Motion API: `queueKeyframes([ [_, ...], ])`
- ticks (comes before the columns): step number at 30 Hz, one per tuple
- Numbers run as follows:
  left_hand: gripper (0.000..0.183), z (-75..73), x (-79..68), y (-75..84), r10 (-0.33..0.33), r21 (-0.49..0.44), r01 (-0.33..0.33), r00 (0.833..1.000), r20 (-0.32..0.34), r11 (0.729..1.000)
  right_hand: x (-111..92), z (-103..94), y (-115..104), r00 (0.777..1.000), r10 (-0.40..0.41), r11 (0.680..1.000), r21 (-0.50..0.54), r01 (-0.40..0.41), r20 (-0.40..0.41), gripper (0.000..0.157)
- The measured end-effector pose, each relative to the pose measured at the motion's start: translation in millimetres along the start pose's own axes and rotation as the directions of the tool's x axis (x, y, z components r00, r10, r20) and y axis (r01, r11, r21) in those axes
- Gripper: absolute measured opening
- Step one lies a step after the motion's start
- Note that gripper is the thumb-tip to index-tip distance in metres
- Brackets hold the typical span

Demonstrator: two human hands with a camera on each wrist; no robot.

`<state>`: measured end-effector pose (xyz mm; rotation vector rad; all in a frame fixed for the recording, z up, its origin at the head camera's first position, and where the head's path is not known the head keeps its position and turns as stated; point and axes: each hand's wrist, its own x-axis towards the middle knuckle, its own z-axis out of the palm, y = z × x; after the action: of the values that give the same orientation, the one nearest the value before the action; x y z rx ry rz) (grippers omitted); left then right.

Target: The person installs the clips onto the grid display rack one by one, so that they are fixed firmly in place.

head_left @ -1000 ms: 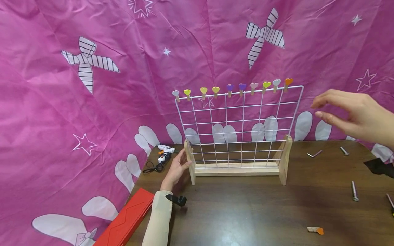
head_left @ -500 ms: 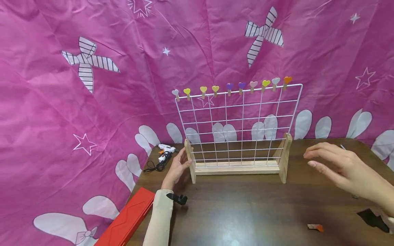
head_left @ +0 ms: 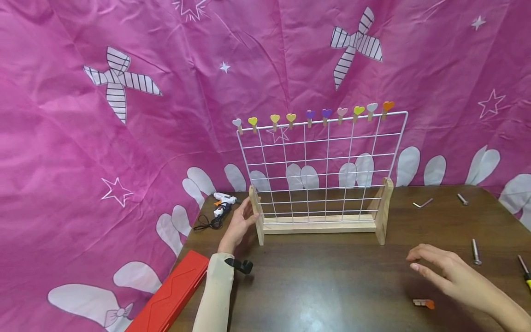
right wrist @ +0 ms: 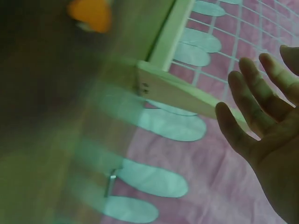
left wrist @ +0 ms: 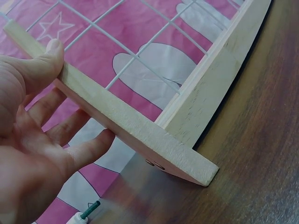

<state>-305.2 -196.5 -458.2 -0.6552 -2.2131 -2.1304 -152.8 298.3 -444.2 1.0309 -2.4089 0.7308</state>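
A white wire grid (head_left: 327, 159) stands upright in a wooden base (head_left: 319, 228) with wooden side legs. Along its top wire sits a row of several small clothespins with coloured hearts, the rightmost clothespin (head_left: 387, 109) orange. My left hand (head_left: 239, 226) holds the left side leg (left wrist: 126, 112), thumb on its front edge and fingers behind it. Nothing is in my right hand (head_left: 454, 279), which hovers over the table at the right with loosely bent fingers. Below its fingertips lies a clothespin with an orange heart (head_left: 424, 303), blurred in the right wrist view.
A hot glue gun (head_left: 224, 199) with a black cord lies left of the stand. A red box (head_left: 178, 286) lies along the left table edge. On the right are a hex key (head_left: 423, 203), two bolts (head_left: 475, 251) and a screwdriver (head_left: 526, 272). Pink cloth hangs behind.
My right hand has come down from beside the grid's upper right corner to above the loose orange clothespin. My left hand has stayed at the left leg.
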Motion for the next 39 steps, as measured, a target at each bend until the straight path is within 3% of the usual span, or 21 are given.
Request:
queueKeyframes([
  [6, 0.061, -0.2, 1.4, -1.6, 0.0, -0.011, 0.0, 1.0, -0.006, 1.0, -27, 9.2, 10, 0.992, 0.042, 0.999, 0.018, -0.044, 0.12, 0.032],
  [9, 0.062, -0.7, 1.6, -2.1, -0.003, -0.016, 0.003, 1.0, -0.009, 1.0, -41, 10.1, 15, 0.971, 0.11, 0.993, -0.061, -0.099, 0.214, 0.025],
  [10, 0.062, -1.0, 1.6, -2.3, -0.003, -0.017, 0.003, 1.0, -0.007, 1.0, -46, 10.4, 18, 0.961, 0.125, 0.991, -0.079, -0.108, 0.247, 0.024],
  [14, 0.062, -2.0, 1.1, -2.9, -0.005, -0.018, 0.005, 1.0, -0.002, 1.0, -59, 10.2, 23, 0.875, 0.261, 0.962, -0.181, -0.202, 0.407, 0.031],
  [17, 0.062, -2.2, 0.1, -2.4, -0.01, -0.014, 0.01, 1.0, -0.001, 1.0, -63, 14.0, 28, 0.88, 0.205, 0.977, -0.144, -0.158, 0.428, 0.025],
  [19, 0.062, -2.2, -0.5, -2.0, -0.011, -0.016, 0.011, 1.0, -0.003, 1.0, -65, 17.8, 31, 0.917, 0.104, 0.993, -0.098, -0.071, 0.384, 0.019],
  [21, 0.062, -2.2, -0.8, -1.6, -0.01, -0.013, 0.009, 1.0, -0.002, 1.0, -65, 20.4, 32, 0.939, 0.03, 0.997, -0.083, -0.001, 0.342, 0.02],
  [23, 0.062, -2.2, -0.6, -2.3, -0.008, -0.012, 0.008, 1.0, -0.002, 1.0, -64, 21.2, 33, 0.941, 0.012, 0.997, -0.08, 0.016, 0.339, 0.024],
  [28, 0.062, -1.7, 0.4, -3.6, -0.011, -0.008, 0.011, 1.0, -0.001, 1.0, -64, 21.6, 31, 0.917, 0.06, 0.998, -0.05, -0.044, 0.395, 0.023],
  [35, 0.062, -1.1, 1.3, -1.7, -0.002, -0.006, 0.003, 1.0, 0.01, 1.0, -62, 27.6, 28, 0.945, 0.016, 1.0, -0.027, -0.007, 0.328, 0.033],
  [39, 0.063, -1.8, 2.1, -4.9, -0.008, -0.012, 0.008, 1.0, 0.006, 1.0, -62, 29.3, 27, 0.947, 0.007, 1.0, -0.026, 0.001, 0.32, 0.037],
])
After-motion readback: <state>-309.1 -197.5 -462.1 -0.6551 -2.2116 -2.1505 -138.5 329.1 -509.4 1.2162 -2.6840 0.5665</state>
